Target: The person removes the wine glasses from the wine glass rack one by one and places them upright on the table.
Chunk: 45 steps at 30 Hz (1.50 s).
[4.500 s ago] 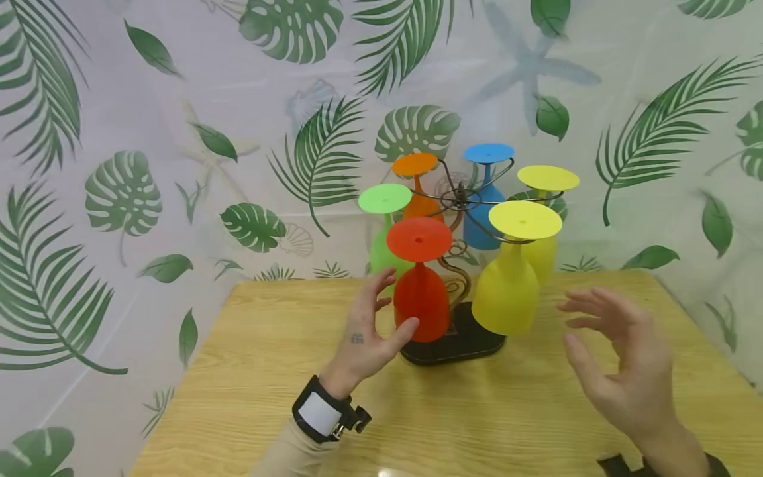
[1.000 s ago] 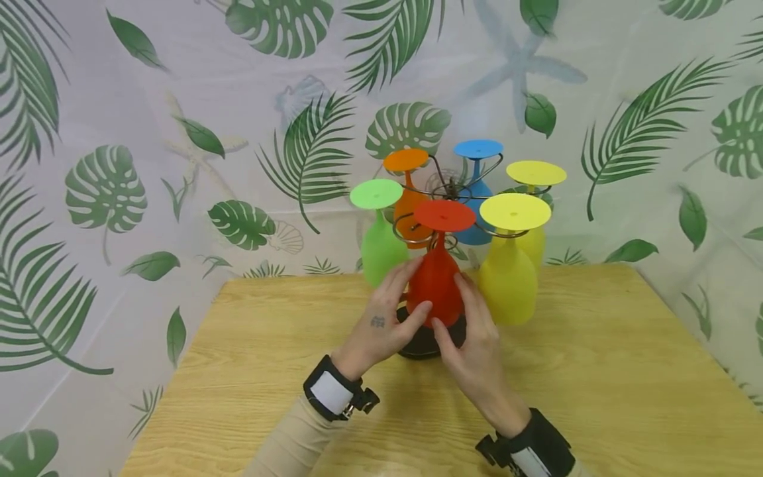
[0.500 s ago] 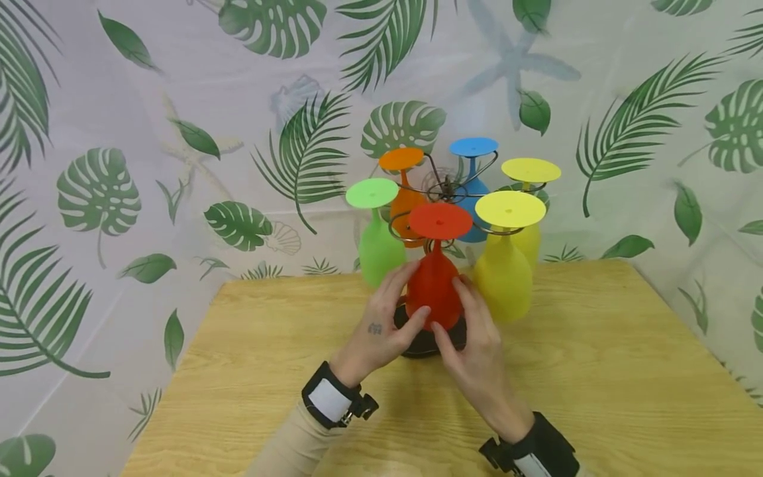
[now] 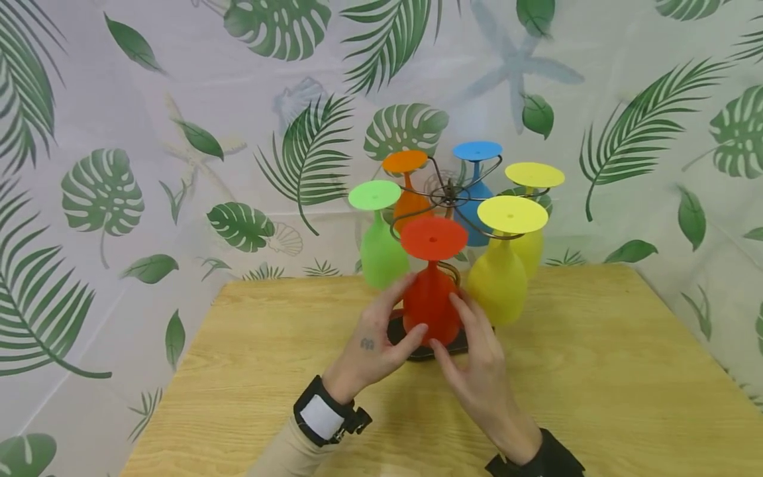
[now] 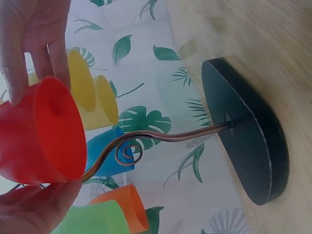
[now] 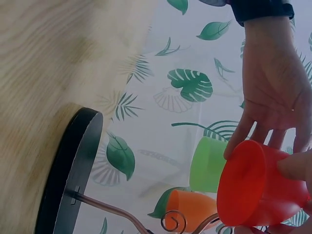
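1. We see the red goblet upside down, foot uppermost, held over the black base of the rack; its rim is well apart from that base
2. The left hand has its grip clamped on the red goblet's bowl, thumb to the front; the ends of its other fingers pass behind the bowl, where the head view loses them
3. The right hand has its grip clamped on the opposite side of the same bowl, the two thumbs near each other low on the front; we cannot tell whether its fingers also touch the front yellow goblet
4. A wire loop shows beside and behind the red foot, but we cannot make out whether the red stem sits inside it
5. Around the rack hang the green goblet, orange goblet, blue goblet and rear yellow goblet, this last one's bowl partly covered by the front yellow one
6. The base stands on the worktop nearer its far edge, midway between the side edges, half hidden by the red goblet and the hands; the worktop's near edge is cut off, as is the right wrist strap
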Motion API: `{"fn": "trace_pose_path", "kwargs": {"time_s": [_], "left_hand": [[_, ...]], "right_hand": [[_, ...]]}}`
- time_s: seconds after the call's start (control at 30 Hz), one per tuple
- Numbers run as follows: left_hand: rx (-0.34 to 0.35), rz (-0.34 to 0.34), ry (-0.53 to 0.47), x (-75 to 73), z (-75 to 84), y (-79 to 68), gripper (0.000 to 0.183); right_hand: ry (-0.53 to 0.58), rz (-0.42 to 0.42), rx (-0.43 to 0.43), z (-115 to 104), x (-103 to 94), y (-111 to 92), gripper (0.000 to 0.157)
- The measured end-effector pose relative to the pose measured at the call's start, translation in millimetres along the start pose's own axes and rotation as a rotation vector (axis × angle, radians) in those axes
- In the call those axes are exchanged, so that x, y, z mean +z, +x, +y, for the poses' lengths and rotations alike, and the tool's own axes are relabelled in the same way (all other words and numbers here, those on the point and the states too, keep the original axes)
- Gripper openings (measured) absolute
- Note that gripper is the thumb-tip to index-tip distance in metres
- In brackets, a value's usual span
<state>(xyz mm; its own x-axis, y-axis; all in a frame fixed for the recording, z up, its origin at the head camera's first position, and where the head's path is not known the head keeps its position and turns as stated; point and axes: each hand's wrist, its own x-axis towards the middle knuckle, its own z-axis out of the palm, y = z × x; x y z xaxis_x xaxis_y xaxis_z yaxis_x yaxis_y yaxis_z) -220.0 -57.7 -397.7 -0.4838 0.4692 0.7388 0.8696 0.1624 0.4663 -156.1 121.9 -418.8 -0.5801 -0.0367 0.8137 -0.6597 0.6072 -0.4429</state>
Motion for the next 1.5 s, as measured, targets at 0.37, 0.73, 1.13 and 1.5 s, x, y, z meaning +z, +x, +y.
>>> {"fn": "trace_pose_path", "kwargs": {"time_s": [0.37,0.73,1.13,1.5], "left_hand": [[0.094,-0.009,-0.027,-0.4,14.3,-20.6,0.072],[0.047,0.000,-0.055,-0.3,19.9,-34.5,0.065],[0.080,-0.048,-0.047,-0.7,29.4,-40.4,0.066],[-0.012,-0.106,-0.131,-5.4,31.4,-51.7,0.064]], "right_hand": [[0.029,-0.040,-0.008,-15.0,-15.5,-19.9,0.064],[0.040,-0.107,-0.134,-13.2,-27.2,-20.9,0.049],[-0.028,-0.183,-0.496,2.2,-37.7,-7.5,0.051],[-0.172,-0.426,-0.568,8.2,-51.1,2.3,0.070]]}}
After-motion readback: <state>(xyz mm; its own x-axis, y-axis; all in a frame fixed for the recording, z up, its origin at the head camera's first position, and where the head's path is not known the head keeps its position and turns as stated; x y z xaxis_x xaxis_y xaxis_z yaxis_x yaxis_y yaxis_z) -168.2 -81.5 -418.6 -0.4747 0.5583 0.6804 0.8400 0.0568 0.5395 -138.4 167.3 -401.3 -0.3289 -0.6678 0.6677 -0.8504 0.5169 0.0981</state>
